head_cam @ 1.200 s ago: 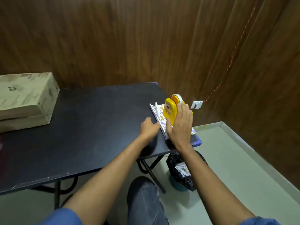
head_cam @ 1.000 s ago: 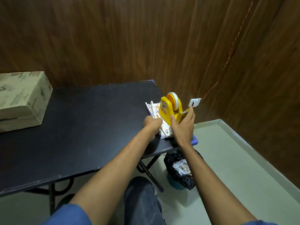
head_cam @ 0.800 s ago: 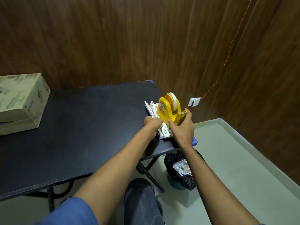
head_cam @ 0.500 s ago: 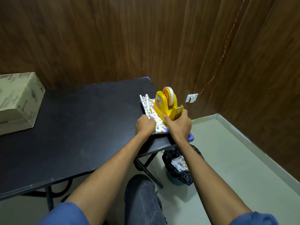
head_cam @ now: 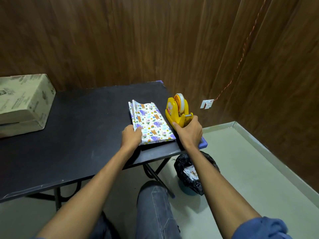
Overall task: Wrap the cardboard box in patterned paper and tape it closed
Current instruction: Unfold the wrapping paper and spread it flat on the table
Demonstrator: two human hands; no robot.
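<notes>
Head view: at the right end of a black surface [head_cam: 77, 128], a person's right hand [head_cam: 189, 133] curls its grip around the front end of a yellow tape dispenser [head_cam: 177, 112], which now stands on the bare top just beside the folded patterned paper [head_cam: 151, 125]. A second ago the dispenser sat on top of that paper; it has been lifted off and set down to the right, near the corner, so the whole printed stack lies uncovered. The left hand [head_cam: 132, 137], which had been pressing on the paper's near left corner, now holds that corner with fingers bent over its edge, thumb hidden.

The cardboard box [head_cam: 24, 104], the thing to be wrapped, sits unwrapped at the far left of the surface, well apart from the paper and both hands, and looks unchanged in place. No tape has been pulled from the roll as far as can be seen.

With the weight off, the paper appears free to be drawn toward the middle and unfolded, which looks like the step now in hand; wrapping proper has not begun. The dispenser stands close to the right edge, above a black-lined bin [head_cam: 193, 173] on the floor, so a careless nudge could tip it off.
</notes>
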